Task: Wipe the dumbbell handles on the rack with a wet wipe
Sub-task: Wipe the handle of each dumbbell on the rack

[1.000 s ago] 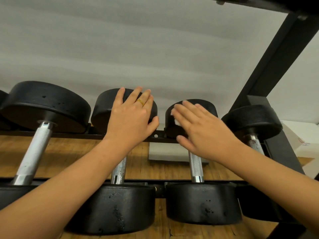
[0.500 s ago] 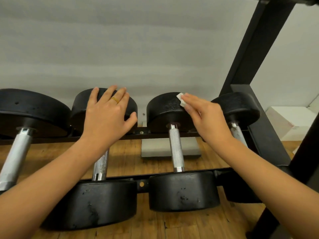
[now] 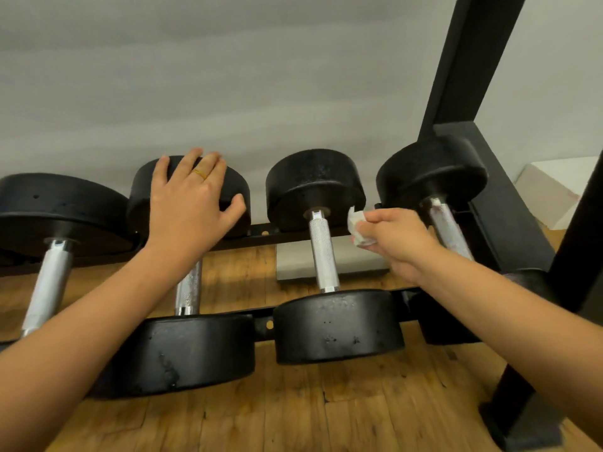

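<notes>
Several black dumbbells with silver knurled handles lie across the black rack [image 3: 261, 230]. My left hand [image 3: 189, 207] rests flat, fingers spread, on the far head of the second dumbbell [image 3: 235, 190], above its handle [image 3: 188, 288]. My right hand [image 3: 396, 243] pinches a crumpled white wet wipe [image 3: 355, 228] in the gap between the third dumbbell's handle [image 3: 323, 252] and the fourth dumbbell's handle [image 3: 450, 226]. The wipe hangs just right of the third handle, below that dumbbell's far head [image 3: 313, 184], and touches neither handle that I can see.
A black rack upright [image 3: 463, 66] rises at the right, with another post [image 3: 574, 243] nearer me. A grey wall stands behind the rack, wooden floor [image 3: 293, 415] lies below. A grey slab [image 3: 346, 262] sits on the floor under the third dumbbell. White boxes [image 3: 551, 194] sit at far right.
My right hand has come down off the third dumbbell's far head with the wipe to the gap right of its handle. My left hand stays on the second dumbbell's head.
</notes>
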`<state>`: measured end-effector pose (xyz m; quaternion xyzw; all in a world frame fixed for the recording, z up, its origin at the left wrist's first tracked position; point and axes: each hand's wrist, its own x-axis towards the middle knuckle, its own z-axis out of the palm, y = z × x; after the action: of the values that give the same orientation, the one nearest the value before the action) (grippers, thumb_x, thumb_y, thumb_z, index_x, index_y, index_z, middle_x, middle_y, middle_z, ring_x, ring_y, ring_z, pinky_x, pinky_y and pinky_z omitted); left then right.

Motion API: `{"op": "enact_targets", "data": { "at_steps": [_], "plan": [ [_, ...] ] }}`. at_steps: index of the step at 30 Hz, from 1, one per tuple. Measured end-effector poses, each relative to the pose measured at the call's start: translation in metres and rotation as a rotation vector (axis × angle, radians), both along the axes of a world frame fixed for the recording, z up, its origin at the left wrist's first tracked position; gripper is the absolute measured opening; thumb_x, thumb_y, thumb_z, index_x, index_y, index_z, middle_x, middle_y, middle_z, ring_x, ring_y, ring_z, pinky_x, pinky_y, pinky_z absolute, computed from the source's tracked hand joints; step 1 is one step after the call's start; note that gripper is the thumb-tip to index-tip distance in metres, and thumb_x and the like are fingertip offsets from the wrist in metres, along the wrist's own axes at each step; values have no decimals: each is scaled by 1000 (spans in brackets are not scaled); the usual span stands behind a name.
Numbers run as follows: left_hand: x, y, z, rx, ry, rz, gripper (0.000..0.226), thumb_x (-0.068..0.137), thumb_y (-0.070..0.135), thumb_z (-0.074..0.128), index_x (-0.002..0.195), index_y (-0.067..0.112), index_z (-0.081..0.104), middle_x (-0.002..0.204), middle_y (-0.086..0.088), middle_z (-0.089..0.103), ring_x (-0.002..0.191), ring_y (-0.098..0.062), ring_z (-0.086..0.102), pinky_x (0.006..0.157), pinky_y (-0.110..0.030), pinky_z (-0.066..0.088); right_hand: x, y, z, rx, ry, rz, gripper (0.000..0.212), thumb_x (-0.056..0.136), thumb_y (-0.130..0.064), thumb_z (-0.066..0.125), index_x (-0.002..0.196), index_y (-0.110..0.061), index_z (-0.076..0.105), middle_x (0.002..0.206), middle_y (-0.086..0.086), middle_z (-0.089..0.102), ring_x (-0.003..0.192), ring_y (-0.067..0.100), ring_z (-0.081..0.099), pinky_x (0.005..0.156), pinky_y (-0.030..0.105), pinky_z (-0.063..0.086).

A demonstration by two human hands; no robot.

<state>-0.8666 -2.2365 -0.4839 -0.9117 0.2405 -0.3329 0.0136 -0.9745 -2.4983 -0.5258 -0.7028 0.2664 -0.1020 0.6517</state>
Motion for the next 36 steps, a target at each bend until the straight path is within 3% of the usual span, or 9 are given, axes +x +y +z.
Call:
{"op": "enact_targets", "data": {
  "at_steps": [2,7,11,14,19,25,30,36],
  "plan": [
    [0,0,-1,-1,-7,0,63,98,49,44,143,6,57,148,-12,57,144,-31,43,119,-60,26,5,10,-3,215,43,10,25,91,5,66,109,-12,63,98,5,61,96,22,65,89,39,59],
    [0,1,-2,-4,-18,-23,66,98,51,41,144,7,56,149,-12,56,145,-30,42,120,-61,27,24,15,-11,345,39,1,17,91,5,65,98,-9,62,103,11,66,94,24,69,75,33,60],
    [2,2,-5,-1,-24,-20,65,99,52,42,144,7,57,149,-11,56,145,-30,42,120,-60,27,33,19,-21,429,32,28,14,92,3,65,96,-10,63,106,14,70,97,25,71,88,39,59],
    [5,3,-6,-17,-36,-28,64,98,51,43,143,7,58,148,-11,57,145,-30,43,120,-60,28,37,16,-27,474,24,70,18,93,-1,65,110,-7,67,112,14,71,103,25,70,97,42,56],
    [9,2,-8,-27,-47,-28,63,97,51,43,140,7,60,146,-11,59,143,-30,45,119,-59,28,39,15,-35,426,6,78,27,93,-8,68,119,-8,67,111,9,73,103,21,70,96,35,55],
    [10,3,-10,-45,-62,-47,62,97,49,45,140,7,60,145,-11,59,142,-30,45,118,-59,28,34,15,-39,324,65,131,26,96,-6,63,122,-9,68,109,6,72,90,15,64,62,22,47],
    [12,3,-11,-52,-56,-53,62,97,50,45,140,7,60,146,-10,59,143,-29,45,118,-59,27,37,14,-41,284,0,94,19,94,-1,63,110,-9,70,104,6,73,89,14,66,69,23,50],
    [11,5,-11,-46,-61,-55,62,97,49,45,140,7,60,145,-9,59,143,-29,45,118,-59,27,34,13,-38,258,-14,138,21,95,-5,64,114,-7,72,106,6,75,89,14,69,72,24,53]
  ]
}}
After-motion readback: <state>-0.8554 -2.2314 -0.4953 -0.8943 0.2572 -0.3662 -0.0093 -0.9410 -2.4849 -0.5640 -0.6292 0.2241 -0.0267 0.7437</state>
